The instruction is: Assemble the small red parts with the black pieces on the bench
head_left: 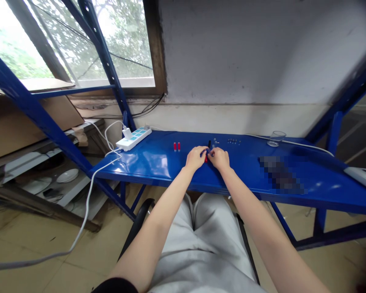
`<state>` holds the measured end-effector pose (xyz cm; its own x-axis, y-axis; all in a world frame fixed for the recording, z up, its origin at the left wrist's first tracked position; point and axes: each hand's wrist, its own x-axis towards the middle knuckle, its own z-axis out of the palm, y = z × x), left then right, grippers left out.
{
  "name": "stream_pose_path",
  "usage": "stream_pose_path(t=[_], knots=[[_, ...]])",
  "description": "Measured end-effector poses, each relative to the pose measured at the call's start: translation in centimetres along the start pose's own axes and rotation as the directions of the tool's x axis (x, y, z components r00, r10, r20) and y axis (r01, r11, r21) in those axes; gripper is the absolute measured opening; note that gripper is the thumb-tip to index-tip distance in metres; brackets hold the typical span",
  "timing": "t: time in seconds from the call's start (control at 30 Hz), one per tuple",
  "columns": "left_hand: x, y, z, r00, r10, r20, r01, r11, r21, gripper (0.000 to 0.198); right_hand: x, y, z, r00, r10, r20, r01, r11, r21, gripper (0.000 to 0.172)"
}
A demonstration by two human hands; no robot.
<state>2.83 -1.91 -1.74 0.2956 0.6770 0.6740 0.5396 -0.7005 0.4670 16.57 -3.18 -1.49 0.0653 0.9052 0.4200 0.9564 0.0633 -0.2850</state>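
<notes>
Both hands meet mid-bench, between front and back edges. Left hand (196, 158) and right hand (220, 158) pinch a small blue part (208, 151) at the fingertips; exact shape too small to tell. Red bit (206, 159) right under it, can't tell if joined. Black piece (209, 143) just behind, toward bench (152, 165) back edge. Two red pieces (177, 147) toward left edge. Power strip (133, 139) along left edge, glass (276, 138) near back edge, right side.
</notes>
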Motion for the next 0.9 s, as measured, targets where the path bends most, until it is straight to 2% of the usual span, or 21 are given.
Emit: stream_pose_path(t=[0.13,0.23,0.3,0.4,0.5,0.57,0.73,0.9], knots=[[0.1,-0.4,-0.1,0.988,-0.109,-0.112,0.105,0.994,-0.041,0.022,-0.2,0.5,-0.3,0.998,0.047,-0.049,-0.042,0.993,0.112,0.012],[0.2,-0.6,-0.2,0.974,-0.175,-0.143,0.168,0.984,-0.058,0.021,-0.4,0.8,-0.7,0.989,0.123,-0.078,-0.11,0.982,0.153,0.014],[0.2,-0.6,-0.1,0.978,-0.181,-0.106,0.177,0.983,-0.047,0.02,-0.6,0.9,-1.0,0.983,0.177,-0.053,-0.168,0.976,0.136,0.013],[0.0,-0.4,0.0,0.988,-0.15,0.027,0.15,0.989,0.007,0.022,-0.7,0.9,-1.1,0.98,0.197,0.002,-0.197,0.976,0.088,0.01],[-0.3,-0.1,0.0,0.973,-0.126,0.195,0.112,0.99,0.08,0.03,-0.7,0.8,-1.1,0.983,0.184,0.026,-0.185,0.98,0.066,0.01],[-0.4,-0.1,-0.1,0.959,-0.11,0.26,0.082,0.99,0.115,0.031,-0.7,0.7,-1.1,0.984,0.178,0.024,-0.18,0.982,0.06,0.01],[-0.3,-1.0,0.4,0.968,-0.037,0.247,0.02,0.997,0.071,0.018,-0.7,0.7,-1.1,0.989,0.147,0.013,-0.147,0.987,0.061,0.011],[-0.1,-1.9,1.0,0.974,-0.066,0.216,0.067,0.998,0.002,0.014,-0.8,0.7,-1.1,0.992,0.126,0.02,-0.127,0.99,0.057,0.012]])
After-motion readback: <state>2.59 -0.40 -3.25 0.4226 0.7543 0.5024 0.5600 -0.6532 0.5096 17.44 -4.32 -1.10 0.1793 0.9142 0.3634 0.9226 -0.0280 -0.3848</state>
